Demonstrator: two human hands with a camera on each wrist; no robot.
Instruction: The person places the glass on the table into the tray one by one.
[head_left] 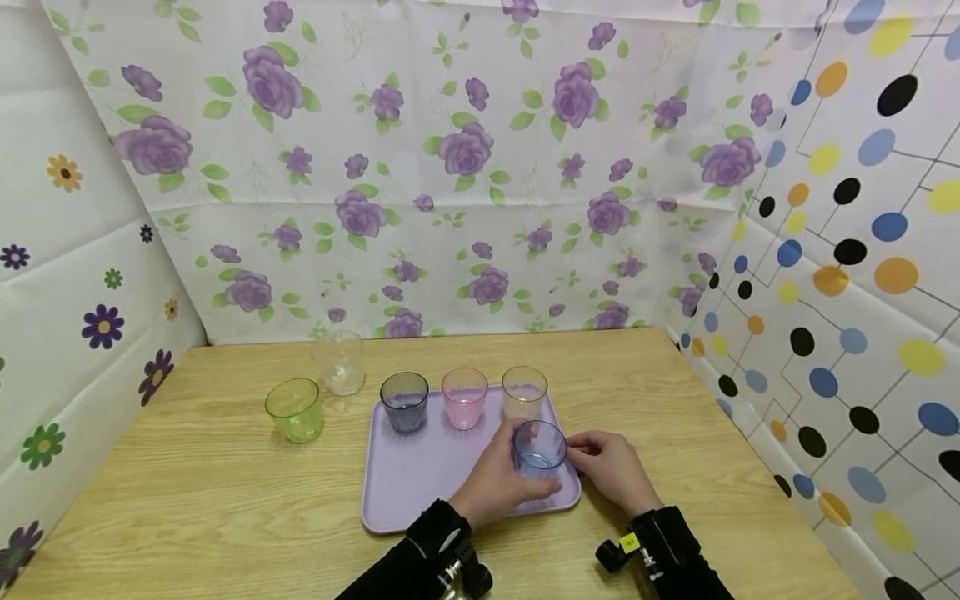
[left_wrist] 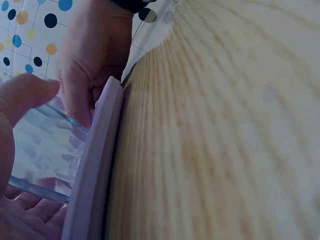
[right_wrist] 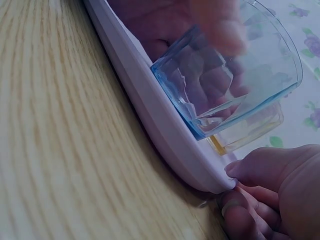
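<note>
My left hand (head_left: 495,482) holds a clear blue cup (head_left: 539,454) low over the right front part of the lilac tray (head_left: 416,487), thumb and fingers on opposite sides of it. In the right wrist view the cup's base (right_wrist: 175,107) is close to the tray's rim; whether it touches the tray I cannot tell. With thumb above and fingers below, my right hand (head_left: 617,473) pinches the tray's right edge. Along the tray's back stand a grey cup (head_left: 406,410), a pink cup (head_left: 465,408) and a yellow-rimmed cup (head_left: 523,390), all upright. The left hand partly hides the yellow-rimmed one.
Left of the tray, a green cup (head_left: 297,417) and a colourless cup (head_left: 343,371) stand on the wooden table (head_left: 225,500). A flowered cloth (head_left: 420,167) hangs behind the table, and a dotted cloth (head_left: 847,317) lines the right side.
</note>
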